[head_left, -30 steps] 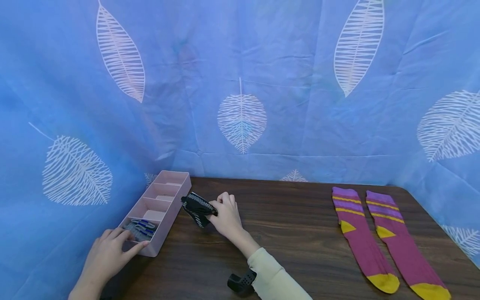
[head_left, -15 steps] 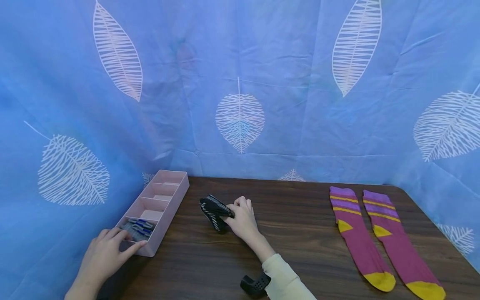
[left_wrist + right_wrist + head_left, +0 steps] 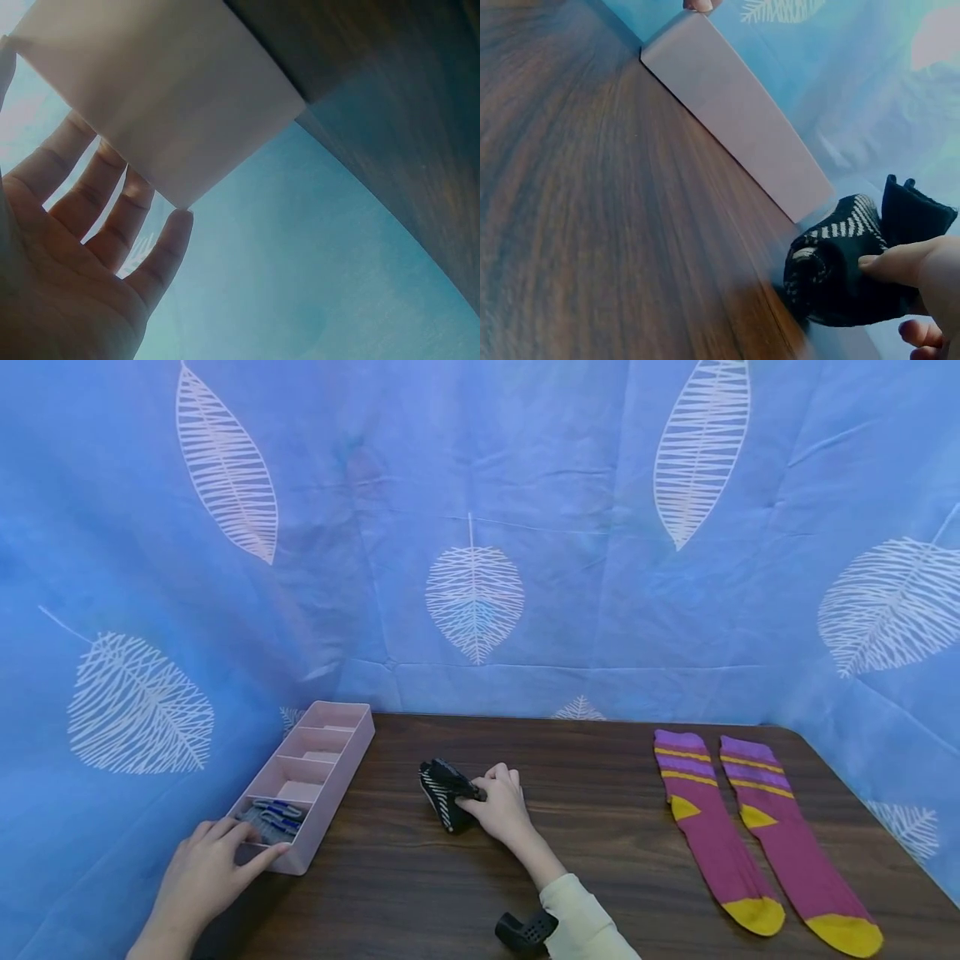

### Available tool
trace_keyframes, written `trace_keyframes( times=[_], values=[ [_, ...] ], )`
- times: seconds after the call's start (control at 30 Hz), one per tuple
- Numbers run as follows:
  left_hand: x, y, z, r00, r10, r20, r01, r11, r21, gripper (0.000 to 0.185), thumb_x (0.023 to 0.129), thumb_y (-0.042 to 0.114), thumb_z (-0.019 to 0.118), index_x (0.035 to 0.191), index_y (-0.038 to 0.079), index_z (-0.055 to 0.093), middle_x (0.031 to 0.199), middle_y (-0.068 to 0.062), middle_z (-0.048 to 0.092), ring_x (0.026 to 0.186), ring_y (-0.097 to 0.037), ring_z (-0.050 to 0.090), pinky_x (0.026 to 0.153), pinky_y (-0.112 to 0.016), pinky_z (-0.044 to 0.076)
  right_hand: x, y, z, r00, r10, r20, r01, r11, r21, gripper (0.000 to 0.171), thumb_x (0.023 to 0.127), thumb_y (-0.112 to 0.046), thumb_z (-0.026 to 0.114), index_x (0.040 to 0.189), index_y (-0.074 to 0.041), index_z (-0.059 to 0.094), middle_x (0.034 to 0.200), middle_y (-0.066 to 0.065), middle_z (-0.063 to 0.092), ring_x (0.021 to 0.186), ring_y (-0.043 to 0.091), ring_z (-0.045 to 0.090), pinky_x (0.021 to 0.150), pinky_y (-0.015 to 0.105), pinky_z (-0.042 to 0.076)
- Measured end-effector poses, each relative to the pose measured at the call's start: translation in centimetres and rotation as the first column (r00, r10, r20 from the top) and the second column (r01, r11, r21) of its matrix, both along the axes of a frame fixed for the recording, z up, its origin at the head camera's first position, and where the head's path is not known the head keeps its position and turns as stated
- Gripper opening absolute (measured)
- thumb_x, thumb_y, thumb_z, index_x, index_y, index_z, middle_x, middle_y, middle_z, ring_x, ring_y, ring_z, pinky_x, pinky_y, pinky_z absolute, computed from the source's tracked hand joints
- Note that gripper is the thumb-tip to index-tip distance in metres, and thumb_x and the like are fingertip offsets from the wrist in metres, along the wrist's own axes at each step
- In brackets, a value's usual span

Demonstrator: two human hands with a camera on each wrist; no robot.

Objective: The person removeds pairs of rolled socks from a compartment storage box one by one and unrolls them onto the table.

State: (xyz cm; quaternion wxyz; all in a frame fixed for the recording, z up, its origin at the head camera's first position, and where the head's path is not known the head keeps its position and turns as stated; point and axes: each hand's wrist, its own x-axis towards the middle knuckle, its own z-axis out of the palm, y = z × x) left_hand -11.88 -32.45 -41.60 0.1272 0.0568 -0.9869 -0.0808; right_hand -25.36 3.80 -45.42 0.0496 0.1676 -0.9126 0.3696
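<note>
hands: 2, left [image 3: 206,877], right [image 3: 501,806]
black striped sock bundle [image 3: 444,789]: 1
purple-yellow socks: 2 [image 3: 708,835] [image 3: 787,852]
pink tray [image 3: 352,752]: 1, 4 compartments
table [image 3: 600,777]: 1

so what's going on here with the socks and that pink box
A person is at a dark wooden table. The right hand grips a bundled black sock with white stripes, resting on the table to the right of the pink divided organizer. The left hand rests on the organizer's near end, where a grey-and-blue bundle sits in the nearest compartment. A pair of purple-and-yellow socks lies flat on the right.
</note>
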Motion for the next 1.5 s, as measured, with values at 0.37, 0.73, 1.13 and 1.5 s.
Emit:
trace_keyframes(
  times=[0.37,0.73,1.13,1.5],
  values=[
    [0.0,0.0,-0.2,0.999,0.008,0.041,-0.008,1.0,0.007,0.064,0.079,0.074,0.06,0.088,0.011,0.07,0.086,-0.006,0.062,0.087,-0.031,0.051,0.078,-0.057,0.042,-0.6,1.2,-1.0,0.996,-0.075,0.056,0.071,0.995,0.07,0.054,0.086,-0.044,0.07,0.12,-0.002,0.067,0.108,0.01,0.049,0.094,0.024,0.036,0.077,0.038,0.034],
    [0.2,0.1,0.1,1.0,-0.015,-0.023,0.015,1.0,0.013,0.06,0.079,0.07,0.063,0.091,0.012,0.069,0.093,-0.012,0.065,0.09,-0.035,0.053,0.078,-0.059,0.041,-1.6,2.4,-1.0,0.978,-0.205,0.026,0.201,0.974,0.106,0.064,0.082,-0.046,0.074,0.129,-0.006,0.058,0.124,0.016,0.048,0.109,0.033,0.039,0.09,0.05,0.037],
    [-0.5,3.5,1.2,0.895,-0.271,-0.353,0.228,0.96,-0.16,0.035,0.069,0.033,0.085,0.095,0.016,0.068,0.097,-0.006,0.064,0.094,-0.031,0.057,0.076,-0.058,0.042,-2.5,4.0,-0.8,0.98,-0.193,0.057,0.194,0.981,-0.011,0.058,0.087,-0.039,0.071,0.136,-0.014,0.052,0.135,0.017,0.043,0.12,0.037,0.034,0.096,0.057,0.033],
    [-3.5,7.1,3.0,0.848,-0.401,-0.347,0.336,0.913,-0.232,0.031,0.074,0.035,0.081,0.095,0.015,0.069,0.095,-0.007,0.067,0.092,-0.028,0.06,0.079,-0.054,0.048,-3.1,4.8,-0.8,0.999,-0.022,-0.044,0.025,0.998,0.066,0.029,0.096,-0.023,0.061,0.123,-0.014,0.064,0.133,0.011,0.053,0.125,0.037,0.038,0.095,0.059,0.033]
  ],
)
